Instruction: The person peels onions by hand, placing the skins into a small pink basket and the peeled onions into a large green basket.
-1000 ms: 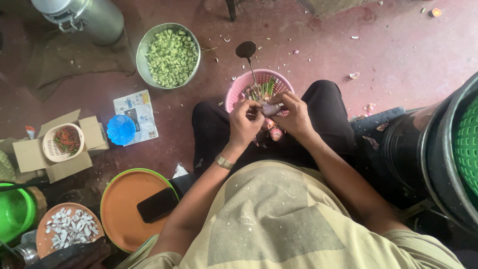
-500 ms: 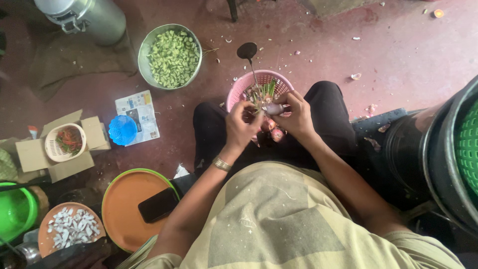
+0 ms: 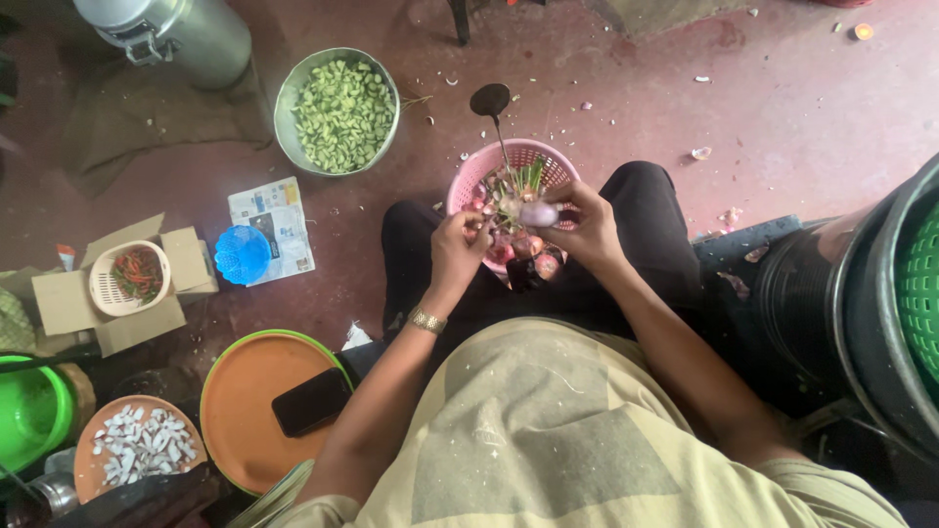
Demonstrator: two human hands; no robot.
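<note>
The right hand [image 3: 587, 230] grips a pale peeled onion [image 3: 537, 213]; the left hand [image 3: 458, 246] pinches at it from beside. Both hover over a pink basket [image 3: 476, 174] of onions. Far left, beyond the left hand, sits a metal bowl [image 3: 285, 98] of green pieces.

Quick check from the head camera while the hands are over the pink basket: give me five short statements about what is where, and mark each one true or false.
1. The right hand holds a small pale onion over the pink basket. True.
2. The metal bowl is filled with red chillies. False: it holds green cut pieces; the chillies lie in the small white basket in the cardboard box.
3. A dark phone lies on the orange plate. True.
4. The left hand rests on the floor. False: it is raised at the pink basket, close to the right hand.
5. The blue lid lies on the orange plate. False: it lies by the paper on the floor.
</note>
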